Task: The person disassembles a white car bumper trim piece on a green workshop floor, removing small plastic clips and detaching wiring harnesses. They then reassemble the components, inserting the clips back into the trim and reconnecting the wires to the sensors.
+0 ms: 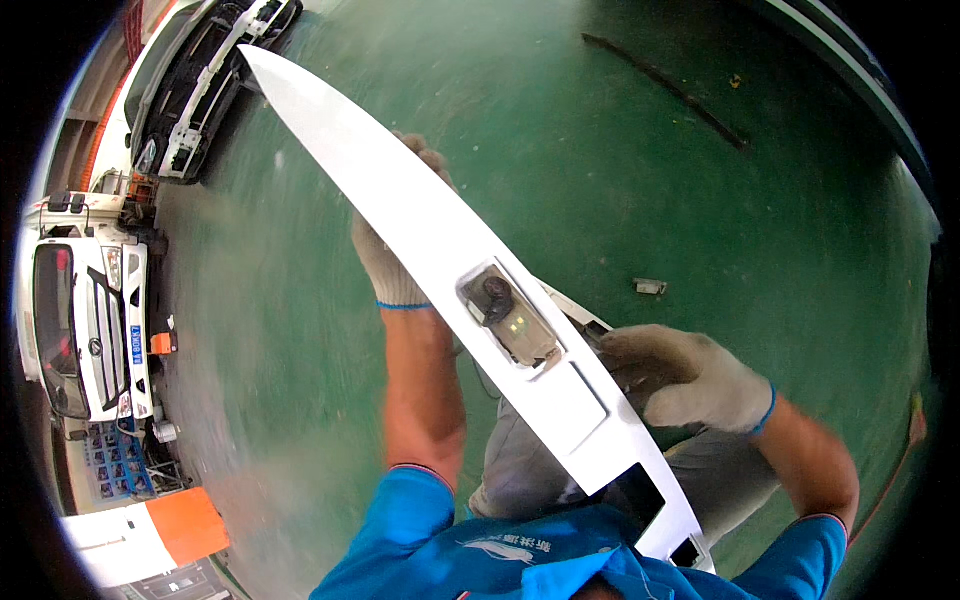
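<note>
A long white trim panel, pointed at its far end, slants across my lap from far left to near right. My left hand, in a pale knitted glove with blue cuff, grips it from beneath, with fingertips showing past the far edge. A clear lamp with small yellowish elements sits in a rectangular recess of the panel; something dark and curled shows at its upper end. My gloved right hand is closed at the panel's right edge. The panel partly hides its fingertips.
On the green floor lie a small lamp-like piece and a long dark strip. At left stand a white truck and a vehicle front with exposed framework. An orange-and-white panel is at lower left.
</note>
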The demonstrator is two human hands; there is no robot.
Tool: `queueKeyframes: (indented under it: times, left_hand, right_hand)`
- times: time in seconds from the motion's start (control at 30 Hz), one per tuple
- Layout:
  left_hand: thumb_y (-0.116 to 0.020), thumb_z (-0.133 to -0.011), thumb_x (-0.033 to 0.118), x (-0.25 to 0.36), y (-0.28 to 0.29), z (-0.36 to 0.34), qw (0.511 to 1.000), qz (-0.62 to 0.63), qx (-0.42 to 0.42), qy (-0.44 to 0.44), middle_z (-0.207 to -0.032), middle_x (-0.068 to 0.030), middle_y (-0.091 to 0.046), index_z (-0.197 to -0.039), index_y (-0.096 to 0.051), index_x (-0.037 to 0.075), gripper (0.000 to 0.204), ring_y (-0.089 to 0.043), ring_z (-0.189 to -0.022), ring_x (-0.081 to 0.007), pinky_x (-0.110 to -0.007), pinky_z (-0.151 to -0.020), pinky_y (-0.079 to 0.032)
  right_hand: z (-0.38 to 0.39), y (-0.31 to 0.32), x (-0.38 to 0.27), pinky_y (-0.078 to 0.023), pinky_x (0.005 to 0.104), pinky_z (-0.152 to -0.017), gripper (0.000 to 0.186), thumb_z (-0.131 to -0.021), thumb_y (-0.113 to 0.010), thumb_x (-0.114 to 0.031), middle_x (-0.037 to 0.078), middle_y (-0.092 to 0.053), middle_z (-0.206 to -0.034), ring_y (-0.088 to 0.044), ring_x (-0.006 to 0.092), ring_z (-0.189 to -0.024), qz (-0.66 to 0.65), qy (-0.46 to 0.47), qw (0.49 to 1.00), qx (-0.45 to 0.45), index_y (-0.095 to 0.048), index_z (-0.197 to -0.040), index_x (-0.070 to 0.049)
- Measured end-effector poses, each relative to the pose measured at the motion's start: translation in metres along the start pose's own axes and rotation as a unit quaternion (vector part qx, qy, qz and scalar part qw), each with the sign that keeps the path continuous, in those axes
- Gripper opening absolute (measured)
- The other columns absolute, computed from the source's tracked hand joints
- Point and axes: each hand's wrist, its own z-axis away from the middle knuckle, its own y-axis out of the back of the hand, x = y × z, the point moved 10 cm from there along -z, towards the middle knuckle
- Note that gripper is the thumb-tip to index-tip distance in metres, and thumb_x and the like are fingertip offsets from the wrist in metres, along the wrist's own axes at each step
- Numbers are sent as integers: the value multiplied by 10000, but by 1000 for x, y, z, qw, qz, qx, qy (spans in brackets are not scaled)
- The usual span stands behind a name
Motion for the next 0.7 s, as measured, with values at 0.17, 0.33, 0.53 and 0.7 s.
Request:
queueKeyframes:
  times: [0.17,0.33,0.53,0.7]
  left_hand:
    - [-669,-1005,262,0,-9,-36,989,116,-81,39,-1205,-149,-648,-1275,-593,41,357,-669,-1106,-249,-382,-947,-596]
    - [-649,-1007,294,-16,5,-63,985,158,-28,68,-1154,-148,-672,-1231,-612,16,359,-682,-1060,-285,-423,-941,-584]
    - [-606,-1032,429,40,18,2,824,-448,315,-144,-1332,-205,-616,-1419,-564,1,579,-643,-1124,-303,-441,-950,-534]
    - [-710,-983,345,4,-73,37,678,-703,173,-124,-1409,-192,-581,-1484,-509,34,623,-656,-1039,-270,-394,-852,-576]
  right_hand:
    - [41,-25,26,-440,524,-1161,1310,-704,-864,-707,334,-426,-1543,-482,416,-1413,33,-109,993,-38,-281,-1598,51]
    - [59,-42,28,-426,549,-1162,1328,-702,-908,-619,347,-444,-1527,-473,436,-1419,-18,-123,990,-66,-217,-1632,30]
    - [82,10,-4,-539,493,-1038,1227,-539,-971,-437,236,-671,-1243,-664,365,-1179,128,-126,972,152,-432,-1557,-16]
    - [93,28,-38,-501,455,-1102,1244,-579,-970,-434,304,-534,-1486,-585,400,-1334,197,-104,955,197,-376,-1619,-96]
